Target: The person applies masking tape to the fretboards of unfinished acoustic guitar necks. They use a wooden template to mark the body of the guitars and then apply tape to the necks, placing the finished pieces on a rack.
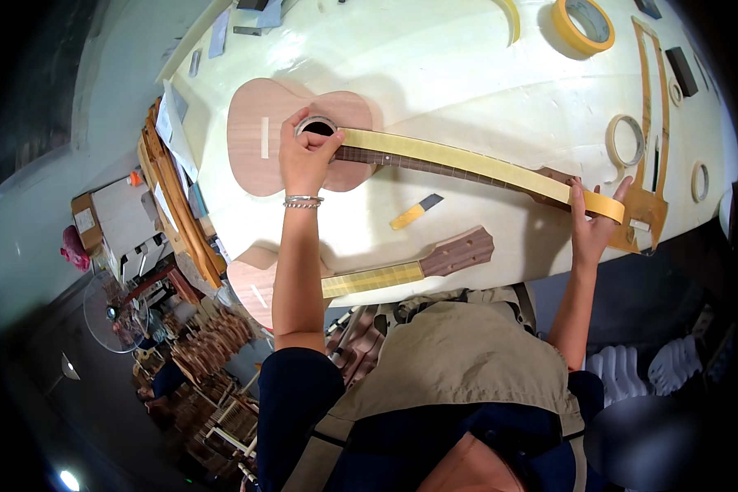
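A pale wooden ukulele body [254,156] lies on the table with its dark fretted neck pointing right. Above the fretboard [435,168] a long strip of yellow masking tape [459,156] runs between my hands, covering part of it. My left hand [305,156] is at the sound hole, closed, with its thumb at the tape's left end. Past the headstock [549,187], my right hand [594,230] grips the tape's other end, which curls around between the fingers. A second ukulele [459,250], its fretboard taped yellow, lies nearer to me, partly behind my left forearm.
Between the instruments lies a small yellow-handled blade [416,211]. Tape rolls [584,26] and a second roll [626,140] rest on the right side, beside a wooden template [649,213]. A dark block [681,71] sits far right. Stacked wooden parts [193,336] and a fan [111,312] stand left.
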Action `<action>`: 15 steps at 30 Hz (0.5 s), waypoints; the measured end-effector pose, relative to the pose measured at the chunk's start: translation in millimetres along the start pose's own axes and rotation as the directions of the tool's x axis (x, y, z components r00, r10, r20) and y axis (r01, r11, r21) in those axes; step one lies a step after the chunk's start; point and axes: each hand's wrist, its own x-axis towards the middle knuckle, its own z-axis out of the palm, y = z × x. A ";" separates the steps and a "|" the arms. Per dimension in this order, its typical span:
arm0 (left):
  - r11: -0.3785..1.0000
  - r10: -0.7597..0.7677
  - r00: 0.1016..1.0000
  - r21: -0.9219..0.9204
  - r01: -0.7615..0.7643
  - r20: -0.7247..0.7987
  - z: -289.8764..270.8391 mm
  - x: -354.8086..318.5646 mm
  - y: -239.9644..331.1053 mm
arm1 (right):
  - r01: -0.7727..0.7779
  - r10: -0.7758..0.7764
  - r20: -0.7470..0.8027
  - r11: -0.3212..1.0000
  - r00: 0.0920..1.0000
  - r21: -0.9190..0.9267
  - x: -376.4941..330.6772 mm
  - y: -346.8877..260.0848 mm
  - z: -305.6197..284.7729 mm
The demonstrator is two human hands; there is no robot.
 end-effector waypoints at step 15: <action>0.463 0.476 0.810 0.685 -0.562 0.342 59.7 -68.4 -8.3 | 0.243 -0.275 -0.055 0.913 0.960 -0.328 -2.6 25.8 10.9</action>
